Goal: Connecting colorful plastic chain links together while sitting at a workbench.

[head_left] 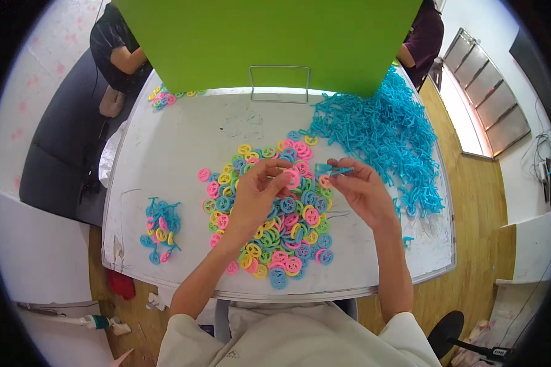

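Note:
My left hand (258, 194) hovers over a heap of small plastic wheels (275, 226) in pink, yellow, green and blue, and pinches a pink wheel (292, 178) between its fingertips. My right hand (362, 188) holds a blue plastic stick piece (332, 169) by its end, close to the pink wheel. The two hands nearly meet above the heap on the white table (177, 147).
A large pile of blue stick pieces (386, 134) lies at the right. A small cluster of joined pieces (160, 229) sits at the left edge. A green board (269, 43) stands at the back with a wire stand (279, 84). Other people sit behind it.

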A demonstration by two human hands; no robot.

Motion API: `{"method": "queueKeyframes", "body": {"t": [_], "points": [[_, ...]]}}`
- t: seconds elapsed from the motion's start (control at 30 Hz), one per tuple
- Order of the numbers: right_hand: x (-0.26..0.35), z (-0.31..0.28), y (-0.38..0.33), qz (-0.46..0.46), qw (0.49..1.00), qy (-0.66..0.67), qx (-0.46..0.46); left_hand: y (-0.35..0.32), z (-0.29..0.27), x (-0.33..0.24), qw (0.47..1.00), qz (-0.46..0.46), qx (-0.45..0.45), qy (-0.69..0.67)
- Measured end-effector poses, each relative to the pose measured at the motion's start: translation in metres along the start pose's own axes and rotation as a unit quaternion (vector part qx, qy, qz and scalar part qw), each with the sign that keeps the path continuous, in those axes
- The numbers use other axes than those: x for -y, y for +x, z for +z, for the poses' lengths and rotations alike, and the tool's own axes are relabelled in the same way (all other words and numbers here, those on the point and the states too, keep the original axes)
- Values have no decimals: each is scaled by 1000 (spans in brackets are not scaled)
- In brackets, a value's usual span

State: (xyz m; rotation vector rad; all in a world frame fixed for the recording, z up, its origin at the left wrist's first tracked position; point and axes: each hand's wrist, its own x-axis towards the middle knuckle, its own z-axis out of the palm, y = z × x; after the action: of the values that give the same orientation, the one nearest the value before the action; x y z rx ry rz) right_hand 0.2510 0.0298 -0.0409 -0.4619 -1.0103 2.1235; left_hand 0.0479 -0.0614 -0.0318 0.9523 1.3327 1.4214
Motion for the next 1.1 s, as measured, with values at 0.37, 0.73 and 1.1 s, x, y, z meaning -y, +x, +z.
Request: {"method": "queueKeyframes", "body": {"t": [0.37,0.73,1.1], "points": [[-25,24,2,41,999,-10,3,-8,-3,-4,991,-74,52,-101],[-36,41,1,-81,930,-355,-50,-8,-3,9,998,-22,32,-46],[-43,33,2,-19,942,-327,-76,-7,5,19,988,102,-41,105]]}}
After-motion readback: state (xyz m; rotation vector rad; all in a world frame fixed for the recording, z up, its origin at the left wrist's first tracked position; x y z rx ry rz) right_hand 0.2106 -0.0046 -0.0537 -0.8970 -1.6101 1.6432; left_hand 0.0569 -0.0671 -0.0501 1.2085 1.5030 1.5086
